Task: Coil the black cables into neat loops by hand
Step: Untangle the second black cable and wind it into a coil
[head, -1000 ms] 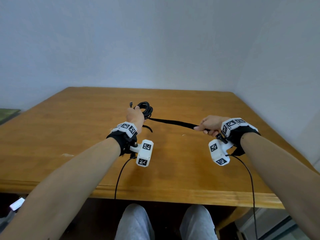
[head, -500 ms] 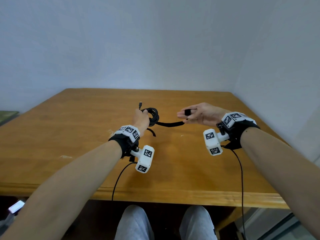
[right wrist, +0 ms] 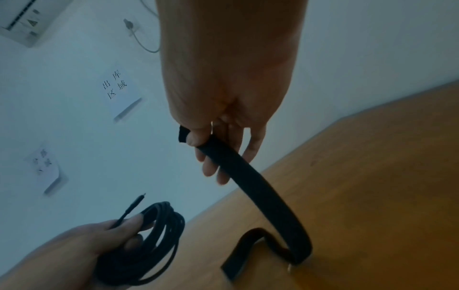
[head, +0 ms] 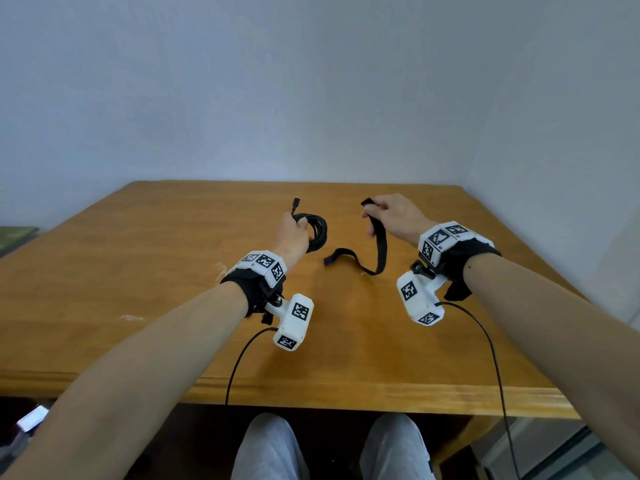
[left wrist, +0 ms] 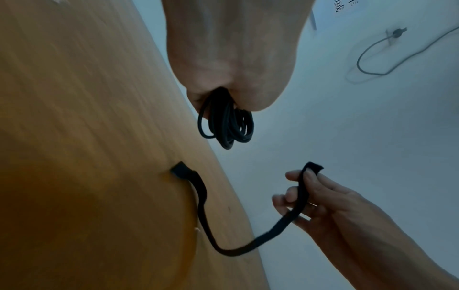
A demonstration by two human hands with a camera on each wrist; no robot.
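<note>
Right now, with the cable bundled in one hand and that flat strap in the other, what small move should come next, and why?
Probably bring the strap across to the coiled cable and begin wrapping it round the loops. The left hand grips a finished coil, the right hand pinches one strap end, and the other end trails loose on the table, apart from the coil.

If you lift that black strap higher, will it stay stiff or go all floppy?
Probably floppy: the strap droops from the right hand and bends where it meets the table. It looks light, pinched by just fingertips. Its flat shape shouldn't roll.
</note>
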